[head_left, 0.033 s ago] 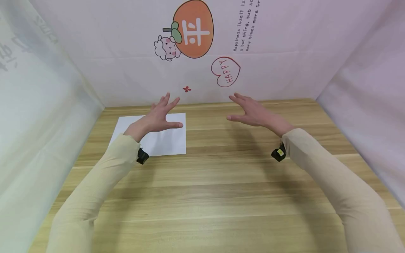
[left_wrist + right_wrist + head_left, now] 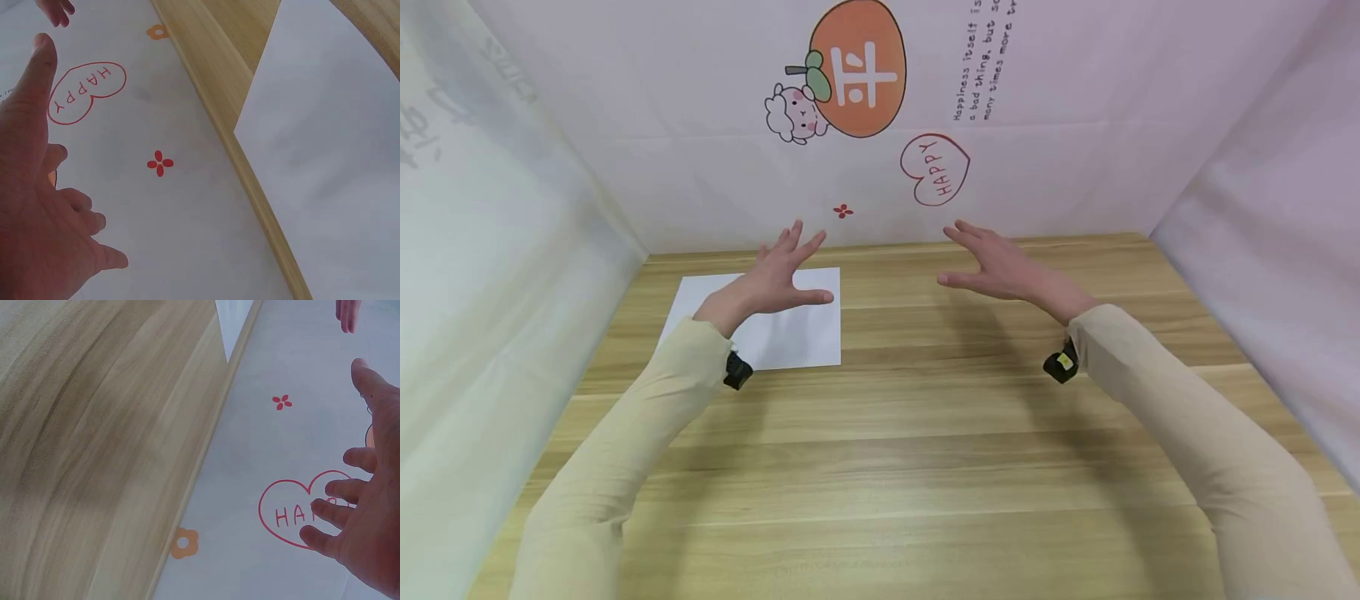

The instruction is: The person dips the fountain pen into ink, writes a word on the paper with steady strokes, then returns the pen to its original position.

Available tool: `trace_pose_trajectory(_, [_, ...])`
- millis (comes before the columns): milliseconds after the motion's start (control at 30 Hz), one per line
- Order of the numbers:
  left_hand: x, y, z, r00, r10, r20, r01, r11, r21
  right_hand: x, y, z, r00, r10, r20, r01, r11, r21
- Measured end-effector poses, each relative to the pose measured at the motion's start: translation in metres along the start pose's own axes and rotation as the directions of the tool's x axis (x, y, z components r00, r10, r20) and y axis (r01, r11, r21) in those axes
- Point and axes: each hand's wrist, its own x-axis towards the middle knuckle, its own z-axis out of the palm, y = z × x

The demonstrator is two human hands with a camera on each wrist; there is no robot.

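Note:
A sheet of white paper (image 2: 797, 337) lies at the back left of the wooden table. Over it in the head view is my left hand (image 2: 771, 279), fingers spread and thumb pointing right, with nothing held. My right hand (image 2: 1000, 265) hovers above the bare wood right of the paper, its thumb and fingers stretched toward the left hand. The left wrist view shows the paper (image 2: 331, 150) well beyond the left hand (image 2: 37, 206). In the right wrist view only a corner of the paper (image 2: 232, 325) appears, and the right hand (image 2: 369, 494) has its fingers apart.
A white cloth (image 2: 700, 167) with printed drawings hangs behind the table's back edge. Cloth walls also stand at the left (image 2: 497, 250) and right (image 2: 1277, 208). Black devices sit at the left wrist (image 2: 737, 370) and right wrist (image 2: 1061, 364). Wooden tabletop (image 2: 880, 467) stretches toward the front.

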Motion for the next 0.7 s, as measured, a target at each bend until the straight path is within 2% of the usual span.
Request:
trace_pose_trajectory(200, [0.003,-0.006,0.005,1.0,0.005,0.021,-0.005,1.0,0.005,-0.003,0.0,0.005,1.0,-0.006,0.013,0.006,1.0,-0.008])
trace_pose_trajectory(400, [-0.005,-0.025,0.005,0.999,-0.04,0.024,0.041,0.999,-0.027,-0.003,0.001,0.008,1.0,-0.015,0.002,0.015,1.0,-0.017])
trace_pose_trajectory(533, [-0.014,-0.052,0.007,0.994,-0.099,0.04,0.101,0.994,-0.038,-0.01,0.008,0.011,1.0,-0.001,-0.022,0.002,1.0,0.008])
trace_pose_trajectory(700, [-0.035,-0.1,0.01,0.986,-0.159,0.041,0.16,0.987,-0.029,-0.026,0.023,0.015,0.996,0.026,-0.08,-0.024,0.999,0.025])
